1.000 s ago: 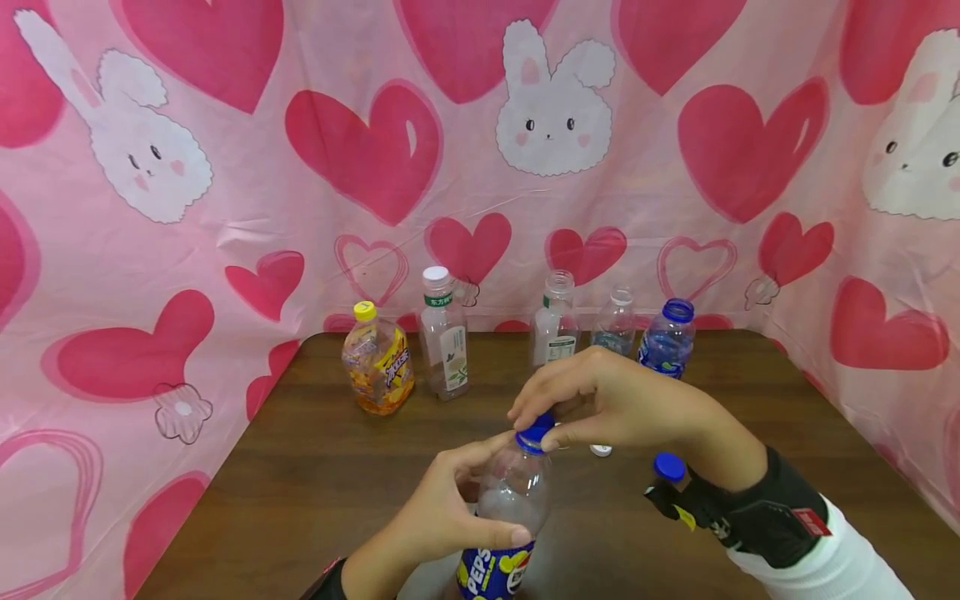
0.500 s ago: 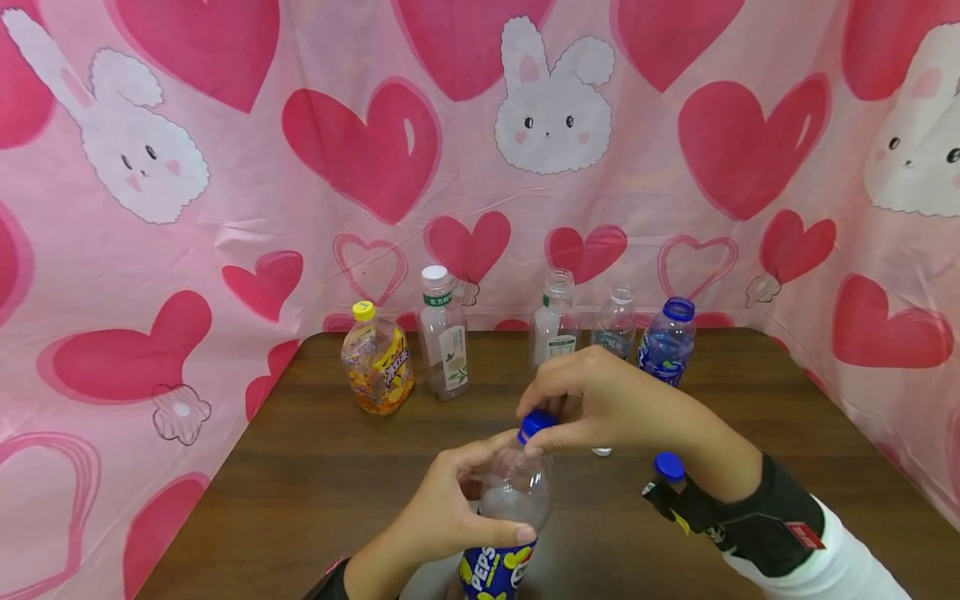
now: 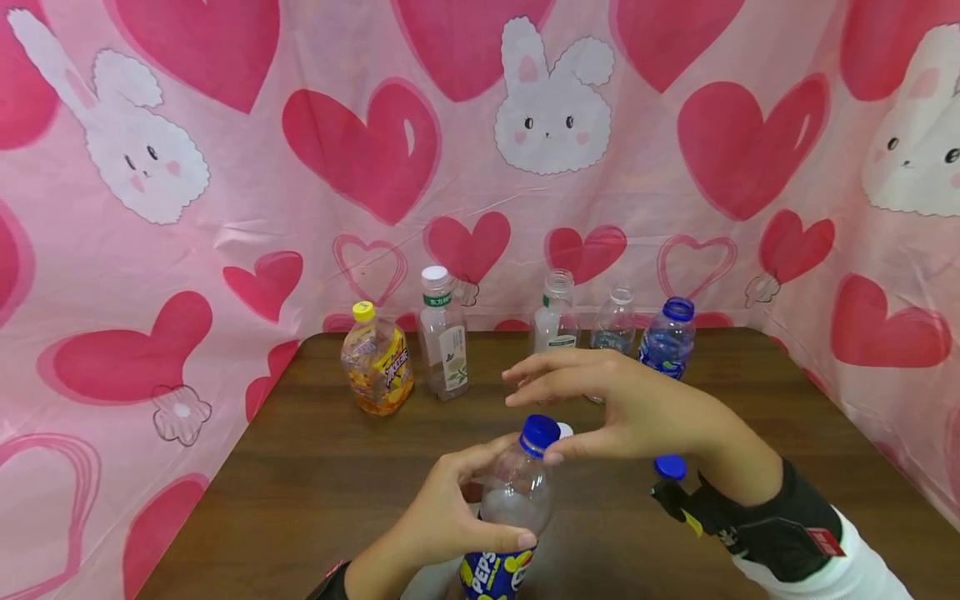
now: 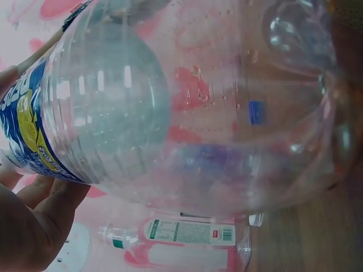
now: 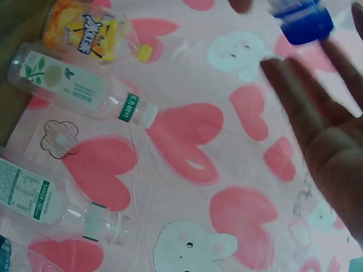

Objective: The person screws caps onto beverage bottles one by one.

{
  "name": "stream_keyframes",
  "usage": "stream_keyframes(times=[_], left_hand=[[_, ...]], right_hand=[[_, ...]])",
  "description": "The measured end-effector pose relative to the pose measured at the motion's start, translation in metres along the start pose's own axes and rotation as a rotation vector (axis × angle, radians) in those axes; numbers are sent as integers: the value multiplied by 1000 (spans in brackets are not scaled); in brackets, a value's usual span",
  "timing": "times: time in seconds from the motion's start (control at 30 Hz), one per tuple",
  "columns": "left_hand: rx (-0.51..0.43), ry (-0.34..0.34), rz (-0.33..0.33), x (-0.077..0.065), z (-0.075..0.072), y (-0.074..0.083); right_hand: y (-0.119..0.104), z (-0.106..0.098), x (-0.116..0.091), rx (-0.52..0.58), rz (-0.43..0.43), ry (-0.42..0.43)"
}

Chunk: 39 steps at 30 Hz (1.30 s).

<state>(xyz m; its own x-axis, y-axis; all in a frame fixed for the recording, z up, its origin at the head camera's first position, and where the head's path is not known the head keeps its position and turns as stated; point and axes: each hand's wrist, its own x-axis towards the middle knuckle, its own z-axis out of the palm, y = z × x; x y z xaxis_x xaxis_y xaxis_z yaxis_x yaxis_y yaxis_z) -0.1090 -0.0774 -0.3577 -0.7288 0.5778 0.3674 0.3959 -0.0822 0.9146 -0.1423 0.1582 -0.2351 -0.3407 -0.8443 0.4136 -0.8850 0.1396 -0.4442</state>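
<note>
My left hand [image 3: 450, 504] grips a clear plastic Pepsi bottle [image 3: 517, 487] round its shoulder, thumb across the front just above the blue and yellow label [image 3: 491, 575]. The bottle leans slightly to the right, and a blue cap [image 3: 540, 432] sits on its neck. Over the cap, my right hand [image 3: 611, 404] is spread, fingers straight and lifted off, thumb tip close beside the neck. In the right wrist view those fingers [image 5: 303, 107] stand apart from the blue cap. The bottle's clear lower body [image 4: 210, 107] fills much of the left wrist view.
On the wooden table [image 3: 322, 500], a yellow-capped bottle [image 3: 378, 367] and a white-capped bottle [image 3: 444, 337] stand back left. Uncapped bottles stand back right: a green-banded one [image 3: 557, 321], a small clear one [image 3: 615, 321] and a blue one [image 3: 667, 337]. Loose caps lie nearer, one blue [image 3: 670, 467], one white [image 3: 566, 430].
My right fingers have come off the blue cap, lifting and straightening. Earlier they pinched it and turned on it. The left hand keeps its grip, and the bottle has hardly moved.
</note>
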Motion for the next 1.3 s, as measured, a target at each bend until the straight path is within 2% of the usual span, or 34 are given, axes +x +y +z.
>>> stream_keyframes(times=[0.1,0.2,0.33,0.47,0.6,0.77,1.0,1.17,1.3], left_hand=[[-20,-16,7,0,0,-1],[-25,-19,-16,0,0,0],[-24,-18,-19,1,1,0],[-20,-13,5,2,2,-1],[-17,-6,-13,3,2,-2],[-21,-5,-29,3,1,-2],[-32,-15,-7,2,0,-4],[-37,-20,0,1,1,-4],[-26,-17,-6,2,3,-5]], right_hand=[[0,-4,-2,127,-63,-50],[3,-4,-3,167,-97,-77],[5,0,-2,111,-86,-56],[5,3,0,32,-76,-19],[5,2,0,-15,-33,-8],[3,-5,-5,7,0,0],[5,-7,-6,180,-77,-69],[6,-3,-6,127,-67,-62],[6,2,-4,58,-71,-25]])
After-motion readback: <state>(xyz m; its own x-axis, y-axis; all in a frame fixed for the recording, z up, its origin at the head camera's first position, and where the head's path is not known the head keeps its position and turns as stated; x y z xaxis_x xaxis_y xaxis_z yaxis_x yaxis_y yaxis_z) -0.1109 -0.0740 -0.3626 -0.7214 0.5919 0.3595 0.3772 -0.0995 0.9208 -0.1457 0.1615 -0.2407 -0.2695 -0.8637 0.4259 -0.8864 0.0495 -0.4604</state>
